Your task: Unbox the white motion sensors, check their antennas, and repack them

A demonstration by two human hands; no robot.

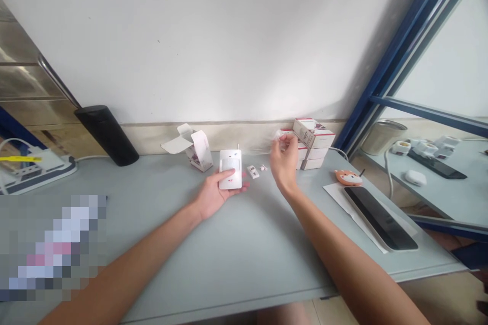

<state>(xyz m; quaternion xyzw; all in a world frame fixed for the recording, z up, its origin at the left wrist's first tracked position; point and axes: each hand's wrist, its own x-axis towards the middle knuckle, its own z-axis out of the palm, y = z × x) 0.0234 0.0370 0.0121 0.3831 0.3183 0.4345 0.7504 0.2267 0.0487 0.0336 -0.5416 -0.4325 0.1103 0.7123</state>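
1. Cradling a white motion-sensor casing [231, 168], the left hand [217, 194] rests low over the desk [244, 259], its grip clamped with the thumb across the front and the fingers beneath.
2. Raised just above the desk, the right hand [284, 160] has its grip drawn together beside a pale, blurred scrap [280, 135], perhaps clear film; whether it is held, I cannot tell.
3. From the casing, small white parts [252, 171] lie at three o'clock, an opened carton [200, 151] at ten, and stacked boxes [313, 144] at two.
4. A firm thumb seems best for steadying the casing; the right hand does well to stay clear of the small parts.
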